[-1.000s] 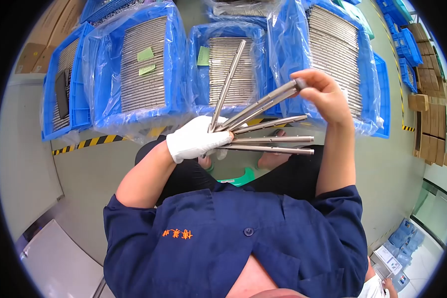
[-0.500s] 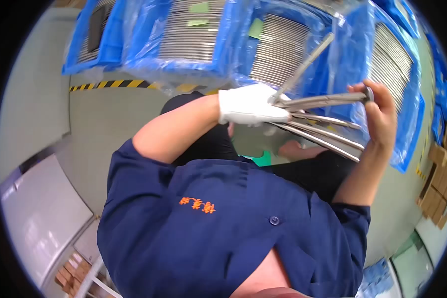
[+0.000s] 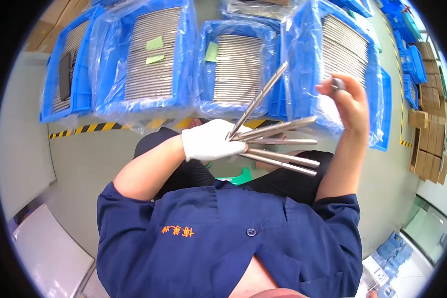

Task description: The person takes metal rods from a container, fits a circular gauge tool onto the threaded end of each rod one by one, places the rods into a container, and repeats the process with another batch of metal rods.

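My left hand [image 3: 211, 140], in a white glove, is closed around several silvery metal rods [image 3: 284, 158] that fan out to the right. One rod [image 3: 260, 99] points up and away from the rest. Bare, my right hand [image 3: 351, 102] is raised to the right of the rods' ends, apart from them. Between its thumb and fingers is a small dark round metal piece [image 3: 338, 85], whose exact kind I cannot make out. Behind the rods stands a blue crate [image 3: 207, 102] lined with clear plastic, holding a stack of similar rods [image 3: 237, 69].
More blue crates of rods stand in a row, including one at centre left [image 3: 184, 94] and one at right [image 3: 303, 59]. Green paper slips [image 3: 154, 43] lie on some rods. Striped floor tape [image 3: 99, 127] runs before them. Cardboard boxes [image 3: 429, 134] are stacked at far right.
My right hand has come away from the rod ends with the small round piece. The rods and my left hand now appear lower and further left, as the view has shifted.
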The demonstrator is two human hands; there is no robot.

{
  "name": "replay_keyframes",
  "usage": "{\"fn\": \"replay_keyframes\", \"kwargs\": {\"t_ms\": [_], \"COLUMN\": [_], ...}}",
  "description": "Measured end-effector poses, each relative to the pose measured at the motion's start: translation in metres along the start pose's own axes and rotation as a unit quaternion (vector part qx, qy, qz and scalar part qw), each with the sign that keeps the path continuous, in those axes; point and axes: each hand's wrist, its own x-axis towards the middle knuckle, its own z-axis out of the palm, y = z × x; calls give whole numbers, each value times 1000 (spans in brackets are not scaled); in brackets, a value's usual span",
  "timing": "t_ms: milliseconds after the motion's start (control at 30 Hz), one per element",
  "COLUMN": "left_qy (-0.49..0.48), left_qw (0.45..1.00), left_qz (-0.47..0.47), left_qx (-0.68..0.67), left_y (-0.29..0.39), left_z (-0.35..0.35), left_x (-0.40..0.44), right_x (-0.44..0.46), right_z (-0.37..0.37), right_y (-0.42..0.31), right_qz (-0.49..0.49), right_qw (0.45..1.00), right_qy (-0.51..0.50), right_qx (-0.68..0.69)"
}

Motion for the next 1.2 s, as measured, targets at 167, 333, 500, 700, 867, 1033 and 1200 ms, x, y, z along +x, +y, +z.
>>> {"fn": "replay_keyframes", "kwargs": {"t_ms": [167,333,500,700,867,1033,1200], "left_qy": [-64,-109,-134,-125,32,300,390], "left_qw": [976,973,976,978,955,740,664], "left_qz": [66,43,12,16,101,197,59], "left_qx": [195,198,173,169,276,569,635], "left_y": [-8,-6,-10,-16,-9,35,51], "left_z": [6,5,8,7,-1,-35,-94], "left_x": [13,14,14,15,12,20,59], "right_x": [6,3,1,-2,-3,-28,-54], "right_z": [31,29,22,30,-21,-16,-33], "right_y": [17,17,-7,0,-15,-35,-39], "right_qz": [68,49,30,28,-109,-180,-240], "right_qw": [992,980,984,982,985,951,938], "right_qy": [-66,-138,-173,-183,116,242,248], "right_qx": [81,133,0,-37,-66,61,21]}}
